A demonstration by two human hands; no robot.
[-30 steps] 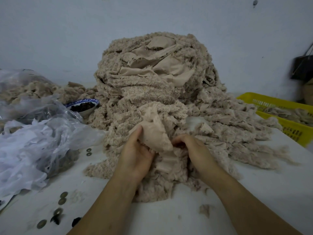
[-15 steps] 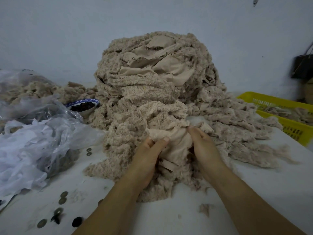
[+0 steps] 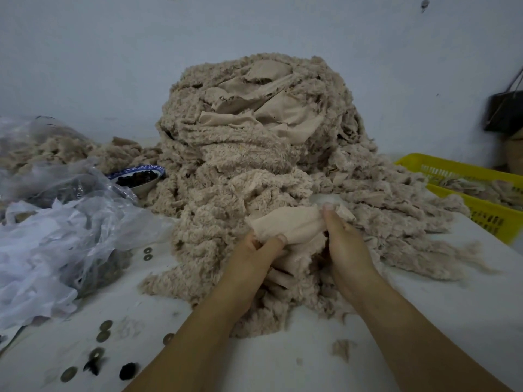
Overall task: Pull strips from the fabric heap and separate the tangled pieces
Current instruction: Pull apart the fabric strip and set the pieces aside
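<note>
The fabric heap (image 3: 254, 131) rises in front of me on the white table (image 3: 424, 321). It is a tall mound of beige fuzzy strips, with smoother flat pieces showing near its top. Both my hands are in the tangle at the foot of the heap, on the side nearest me.

My left hand (image 3: 254, 258) grips one end of a smooth beige strip (image 3: 288, 222). The thumb presses on top and the other fingers (image 3: 278, 241) curl beneath, clamped on the cloth. My right hand (image 3: 348, 250) pinches the other end of the same strip, thumb up against the fabric and fingers folded behind it, clamped as well. The strip spans between the two hands, just above the heap's lower skirt. Its lower part runs down into the fuzzy pieces between my wrists, and I cannot tell whether it is free of them.

Left of the heap, a crumpled clear plastic bag (image 3: 70, 222) lies on the table with more beige fluff behind it. Right beside the heap's left flank sits a blue-and-white bowl (image 3: 138, 176) holding something dark. Round coins (image 3: 103, 332) and a few dark bits are scattered left of the heap's foot, near my left forearm.

Right of the heap stands a yellow basket (image 3: 452, 171) with more beige pieces inside. A small fluffy scrap (image 3: 341, 348) lies alone just in front of the heap, by my right forearm. Far to the heap's right, a dark bag (image 3: 503, 111) hangs on the wall.
</note>
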